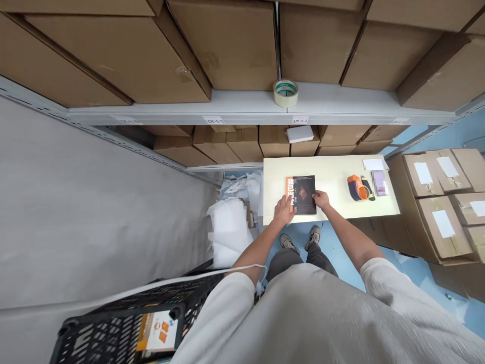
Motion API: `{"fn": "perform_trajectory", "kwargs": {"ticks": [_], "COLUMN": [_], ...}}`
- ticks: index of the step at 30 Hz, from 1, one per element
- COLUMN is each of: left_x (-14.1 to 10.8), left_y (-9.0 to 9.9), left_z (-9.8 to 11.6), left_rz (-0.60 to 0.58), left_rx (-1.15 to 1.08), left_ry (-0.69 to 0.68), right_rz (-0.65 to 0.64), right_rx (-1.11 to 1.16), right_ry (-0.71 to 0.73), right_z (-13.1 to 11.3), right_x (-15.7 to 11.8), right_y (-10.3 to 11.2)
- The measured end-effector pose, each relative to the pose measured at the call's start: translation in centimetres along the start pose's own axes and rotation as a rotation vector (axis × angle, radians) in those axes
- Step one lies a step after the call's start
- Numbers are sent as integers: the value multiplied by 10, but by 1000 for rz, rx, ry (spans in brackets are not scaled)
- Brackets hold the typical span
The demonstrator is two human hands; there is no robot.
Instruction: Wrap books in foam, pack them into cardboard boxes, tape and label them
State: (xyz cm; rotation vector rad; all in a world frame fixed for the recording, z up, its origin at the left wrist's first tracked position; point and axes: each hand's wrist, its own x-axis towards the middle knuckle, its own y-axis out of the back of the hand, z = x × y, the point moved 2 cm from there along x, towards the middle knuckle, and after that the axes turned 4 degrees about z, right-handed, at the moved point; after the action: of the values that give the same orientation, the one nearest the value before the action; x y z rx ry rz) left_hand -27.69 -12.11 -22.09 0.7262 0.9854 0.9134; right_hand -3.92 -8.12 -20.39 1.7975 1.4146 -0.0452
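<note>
A dark book (306,196) with an orange strip along its left side lies flat on the pale tabletop (333,174). My left hand (284,210) rests at the book's lower left edge, its fingers spread over the orange strip. At the right edge, my right hand (321,199) pinches the book between thumb and fingers. Further right on the same top are an orange and dark tape dispenser (357,187) and a purple item (379,182), partly blurred.
Cardboard boxes (242,45) fill the shelf, where a tape roll (285,93) sits on the ledge. White foam sheets (229,227) and a black crate (109,333) are at left. Labelled cartons (443,222) stand at right.
</note>
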Motion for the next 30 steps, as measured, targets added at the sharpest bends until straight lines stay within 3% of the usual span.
{"fn": "perform_trajectory", "kwargs": {"ticks": [5,10,15,19,21,24,27,30], "left_x": [-4,-5,-6,-6,-6,-4,-3,-2], "left_y": [-10,-6,-5,-6,-6,-8,-10,-15], "left_z": [1,1,4,4,2,1,0,-1], "left_rz": [-70,-61,-54,-39,-34,-35,-25,-8], "left_rx": [70,84,87,109,113,93,49,-32], "left_ry": [4,-2,-6,-16,-21,-24,-21,-4], "right_rz": [168,347,301,242,235,178,95,2], "right_rx": [-69,-236,-277,-176,-133,-131,-176,-236], "right_ry": [11,-239,-317,-339,-302,-127,82,201], "right_z": [19,46,52,52,48,34,13,-5], "right_x": [-1,-4,6,12,11,6,-2,-10], "right_y": [23,59,72,74,73,64,42,12]}}
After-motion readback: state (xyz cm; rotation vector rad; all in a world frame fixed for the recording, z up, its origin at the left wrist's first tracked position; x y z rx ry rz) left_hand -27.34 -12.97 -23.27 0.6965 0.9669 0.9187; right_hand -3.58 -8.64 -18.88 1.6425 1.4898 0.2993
